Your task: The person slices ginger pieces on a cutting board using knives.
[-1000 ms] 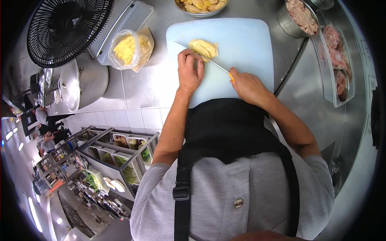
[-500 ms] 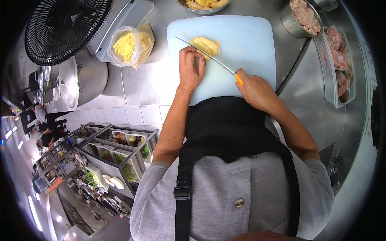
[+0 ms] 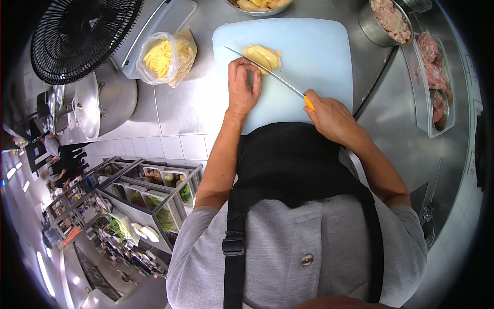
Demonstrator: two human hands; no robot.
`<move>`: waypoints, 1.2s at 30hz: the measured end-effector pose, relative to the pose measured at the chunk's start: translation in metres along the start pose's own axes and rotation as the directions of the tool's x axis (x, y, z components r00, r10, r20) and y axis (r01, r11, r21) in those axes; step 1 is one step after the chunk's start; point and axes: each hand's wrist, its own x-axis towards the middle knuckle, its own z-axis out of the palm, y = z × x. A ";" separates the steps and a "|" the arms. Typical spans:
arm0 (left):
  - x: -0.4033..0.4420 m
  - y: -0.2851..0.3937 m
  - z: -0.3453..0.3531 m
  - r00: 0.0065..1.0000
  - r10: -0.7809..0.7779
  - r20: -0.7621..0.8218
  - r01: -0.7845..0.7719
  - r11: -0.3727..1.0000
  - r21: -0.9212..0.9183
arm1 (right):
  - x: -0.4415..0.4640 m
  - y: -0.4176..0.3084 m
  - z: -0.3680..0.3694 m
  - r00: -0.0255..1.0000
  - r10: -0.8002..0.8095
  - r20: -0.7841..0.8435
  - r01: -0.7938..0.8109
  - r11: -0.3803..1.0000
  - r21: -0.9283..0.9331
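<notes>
My right hand is wrapped round the orange handle of a knife. The long blade slants up and left over a pale blue cutting board. Beside the blade lie sliced pieces of a pale yellow food. My left hand rests on the board just below the blade near its tip, with curled fingers at the lower left edge of the slices. Whether those fingertips pinch a piece is hidden.
Left of the board stand an open bag of yellow shreds, a black fan and a large pot. A bowl of yellow pieces is behind it. Right are a meat pot and a meat tub.
My right hand has moved a little to the right and down, drawing the knife back along the slices. My left hand has barely shifted.
</notes>
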 end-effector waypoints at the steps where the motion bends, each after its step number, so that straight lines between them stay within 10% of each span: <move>1: 0.000 0.000 0.000 1.000 -0.002 0.000 0.002 1.000 0.003 | 0.000 0.000 0.000 1.000 -0.001 0.003 0.001 1.000 0.001; 36: 0.004 0.002 -0.003 0.995 0.071 0.074 -0.075 0.996 0.051 | 0.029 0.015 0.038 1.000 0.008 0.017 -0.007 0.998 -0.056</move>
